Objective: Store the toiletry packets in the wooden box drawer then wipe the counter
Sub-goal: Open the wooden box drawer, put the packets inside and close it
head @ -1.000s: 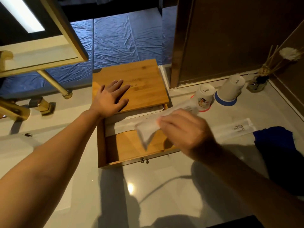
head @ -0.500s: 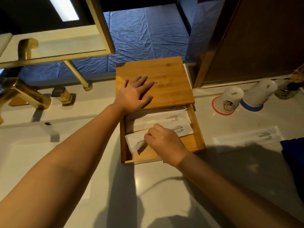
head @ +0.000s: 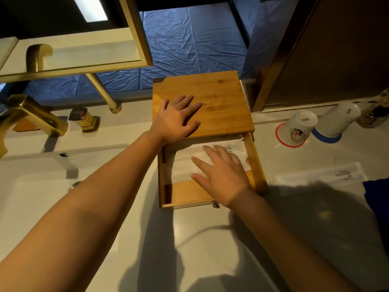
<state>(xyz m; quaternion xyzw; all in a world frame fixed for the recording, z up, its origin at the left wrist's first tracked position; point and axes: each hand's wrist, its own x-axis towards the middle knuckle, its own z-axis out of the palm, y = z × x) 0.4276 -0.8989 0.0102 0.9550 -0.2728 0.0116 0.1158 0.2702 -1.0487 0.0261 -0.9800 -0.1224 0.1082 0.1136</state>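
Note:
A wooden box (head: 219, 95) stands on the white counter (head: 210, 239) with its drawer (head: 185, 194) pulled out toward me. White toiletry packets (head: 181, 165) lie inside the drawer. My left hand (head: 176, 119) rests flat on the box lid, fingers spread. My right hand (head: 221, 175) lies open over the packets in the drawer, palm down, holding nothing. Another white packet (head: 324, 178) lies on the counter to the right of the box.
A gold tap (head: 31, 119) and a sink (head: 31, 197) sit at the left. Two upturned cups (head: 303, 127) stand at the back right beside a diffuser jar (head: 374, 116). A blue cloth (head: 379, 199) lies at the right edge.
My right hand brought a packet down into the drawer and let it go; the fingers now lie spread over it. The left hand has stayed on the lid.

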